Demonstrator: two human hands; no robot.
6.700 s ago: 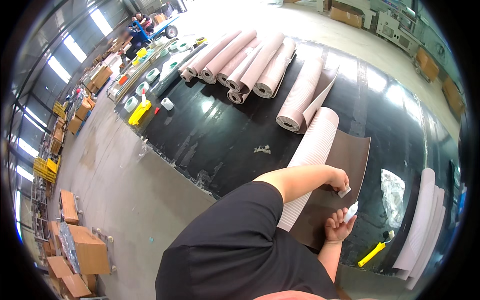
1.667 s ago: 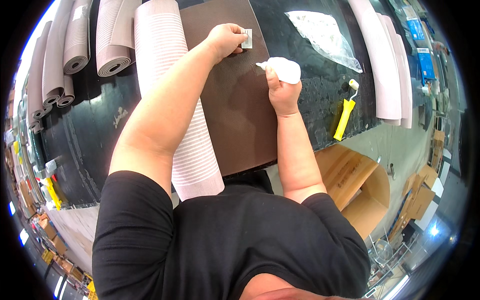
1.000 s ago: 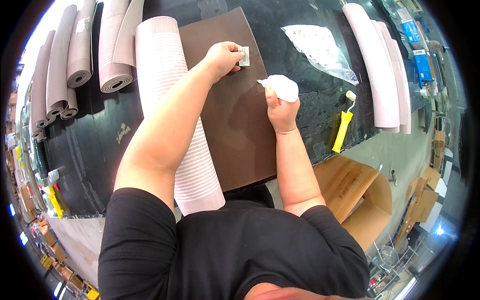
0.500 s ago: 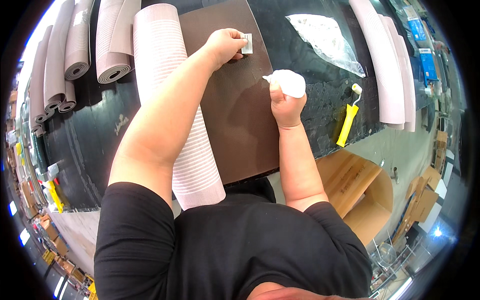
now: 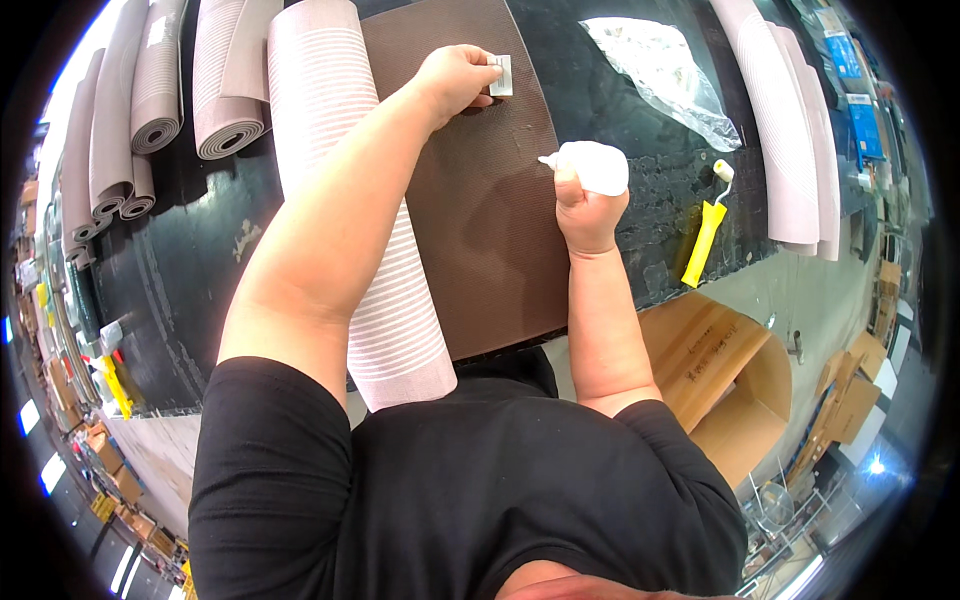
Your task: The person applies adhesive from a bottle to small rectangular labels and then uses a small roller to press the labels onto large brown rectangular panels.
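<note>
My left hand [image 5: 462, 82] reaches over a brown mat [image 5: 480, 230] with a leather-like surface. Its fingers are closed on a small white label [image 5: 502, 76] with dark print, held at or just above the mat near its far right part; whether it touches cannot be told. At the mat's right edge, my right hand [image 5: 592, 215] grips a white squeeze bottle [image 5: 598, 168]. The bottle is tilted on its side, and its narrow nozzle points left over the mat. Under my left forearm lies the mat's rolled part [image 5: 400, 330], pale with white stripes.
A yellow-handled roller [image 5: 706, 235] lies right of my right hand on the black table [image 5: 190, 290]. Beyond it is a clear plastic bag [image 5: 668, 75]. Rolled mats lie at the far left [image 5: 228, 125] and far right [image 5: 785, 170]. An open cardboard box [image 5: 735, 400] stands below the table's right edge.
The whole view has shifted slightly, moving the scene a little right and up. My right hand with the bottle has moved slightly right. The left hand still holds the label.
</note>
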